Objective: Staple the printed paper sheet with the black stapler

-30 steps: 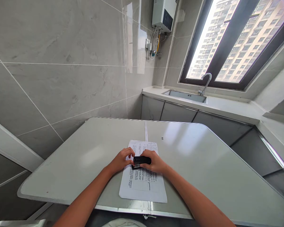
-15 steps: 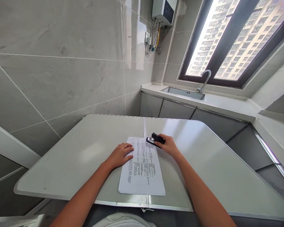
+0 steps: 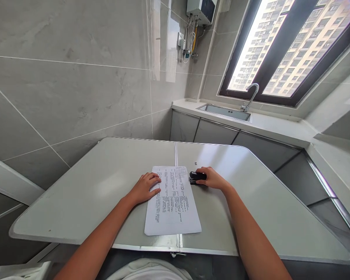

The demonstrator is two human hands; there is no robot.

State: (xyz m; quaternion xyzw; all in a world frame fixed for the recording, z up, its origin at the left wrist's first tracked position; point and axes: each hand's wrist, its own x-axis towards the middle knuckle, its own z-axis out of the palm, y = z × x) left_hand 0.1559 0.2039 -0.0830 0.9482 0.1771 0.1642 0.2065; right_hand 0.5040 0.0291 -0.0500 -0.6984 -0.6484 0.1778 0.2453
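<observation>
Printed white paper (image 3: 175,210) lies flat on the pale folding table (image 3: 84,194), across its centre seam. My left hand (image 3: 146,187) rests on the paper's left edge, fingers spread and partly on the sheet. A black stapler (image 3: 197,177) is in my right hand (image 3: 211,178), just beyond the paper's upper right edge, low over the tabletop or on it. Its front end points left toward the sheet. A tiny dark object (image 3: 195,163), too small to make out, lies on the table beyond the stapler.
Behind the table at the right runs a white counter (image 3: 277,126) with a sink (image 3: 224,112) and a curved faucet (image 3: 252,97). A grey tiled wall (image 3: 76,89) stands at the left and back. A latch (image 3: 175,255) hangs under the table's near edge.
The stapler in my right hand has moved right, off the paper's upper right corner. The tiny dark object beyond it now shows. My left hand keeps its place on the paper. The view has shifted slightly.
</observation>
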